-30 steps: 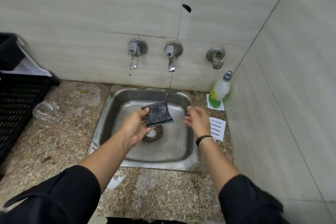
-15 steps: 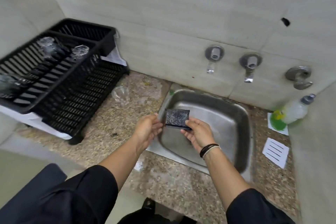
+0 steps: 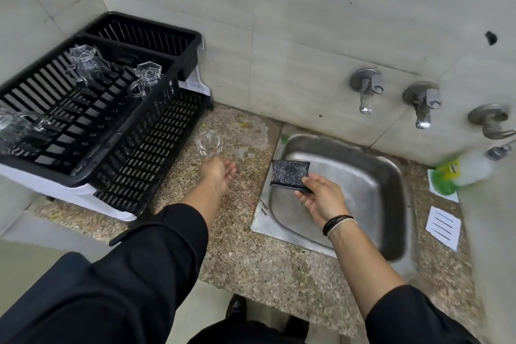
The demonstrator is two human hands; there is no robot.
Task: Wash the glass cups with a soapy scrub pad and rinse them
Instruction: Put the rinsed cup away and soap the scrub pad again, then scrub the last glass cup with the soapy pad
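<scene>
- Far left of both hands, a black slatted plastic dish rack (image 3: 92,109) on a white tray holds clear faceted glass cups (image 3: 146,78), upturned.
- The left hand (image 3: 219,173) reaches over speckled granite counter (image 3: 251,254), fingers loosely spread and holding nothing, just short of a small clear round glass cup (image 3: 208,143) standing beyond its fingertips; whether they touch is blurred.
- The right hand (image 3: 324,198) pinches a dark, glittery rectangular scrub pad (image 3: 290,175) by one corner, above the brushed steel sink (image 3: 391,170).
- Right of that hand, beside the sink, a soft plastic soap bottle (image 3: 472,166) leans.
</scene>
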